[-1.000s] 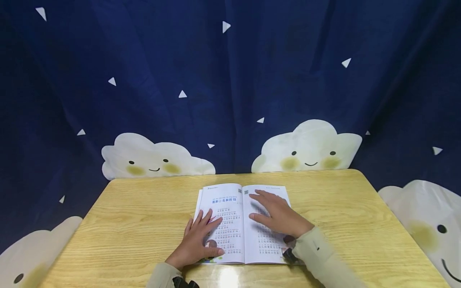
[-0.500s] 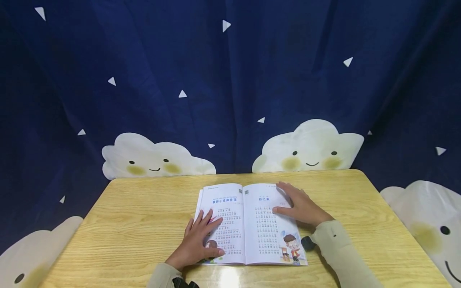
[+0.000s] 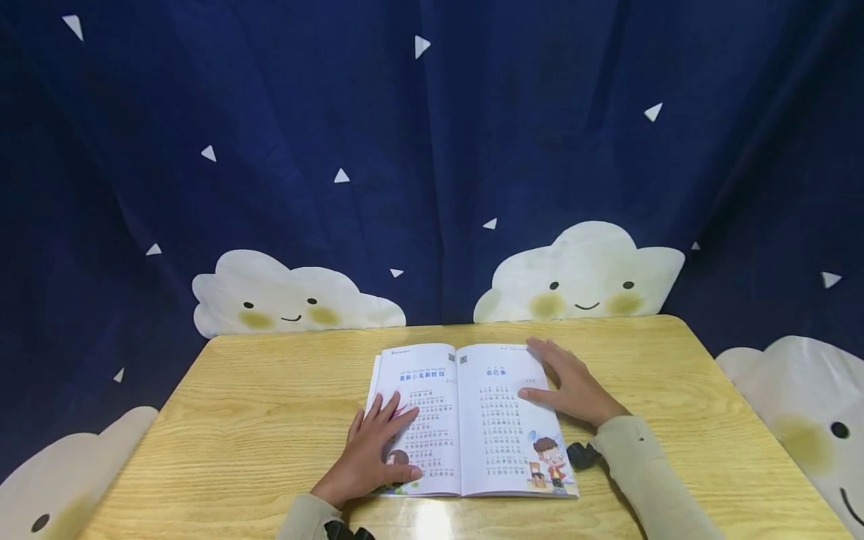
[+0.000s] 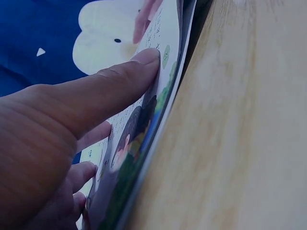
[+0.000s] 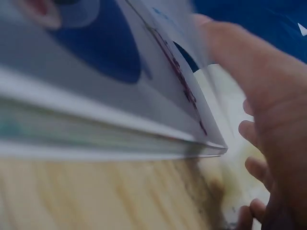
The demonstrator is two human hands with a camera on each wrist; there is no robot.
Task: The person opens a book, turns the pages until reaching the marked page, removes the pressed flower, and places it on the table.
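Note:
An open book (image 3: 493,420) with printed text and colour drawings lies on the wooden table, both pages facing up. My left hand (image 3: 371,454) rests on the lower left page with its fingers spread. In the left wrist view, the left thumb (image 4: 120,81) lies on the page near its lower edge. At the right page's outer edge is my right hand (image 3: 574,386), fingers extended toward the upper corner and thumb over the page. The right wrist view shows the right thumb (image 5: 240,52) close beside the blurred paper; firm contact cannot be made out there.
The wooden table (image 3: 256,420) extends to both sides of the book. Behind it hangs a dark blue curtain (image 3: 304,112) with white triangles and smiling clouds. A black wrist device (image 3: 580,455) sits at the right sleeve.
My right hand has moved rightward from above the right page to its outer edge, uncovering the text and the drawing of a child. My left hand has stayed in place.

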